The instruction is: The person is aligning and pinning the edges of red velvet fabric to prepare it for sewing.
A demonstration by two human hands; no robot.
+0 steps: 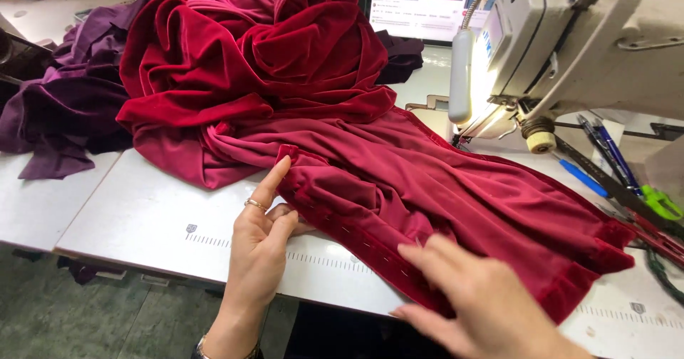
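The person works on a dark red velvet cloth [399, 188] that lies spread over the white counter [142, 223], in front of a sewing machine [570, 38]. The far part of the cloth is piled up in folds, and the near part lies flat, with its folded edge running along the counter's front side. A row of small pins is seen along this edge.

The left hand [263, 238] pinches the folded edge at its left end: the forefinger points up along the fold and the other fingers are bent under the cloth, so the hand is narrow and holding the cloth. A ring is on one finger.

The right hand [477, 302] rests flat on the edge further to the right, fingers stretched and loosely spread; it presses the cloth but does not grip it.

A heap of purple cloth [64, 95] lies at the left, touching the red pile. Blue pens [605, 156] lie to the right of the machine. A screen [420, 2] stands behind the cloth.
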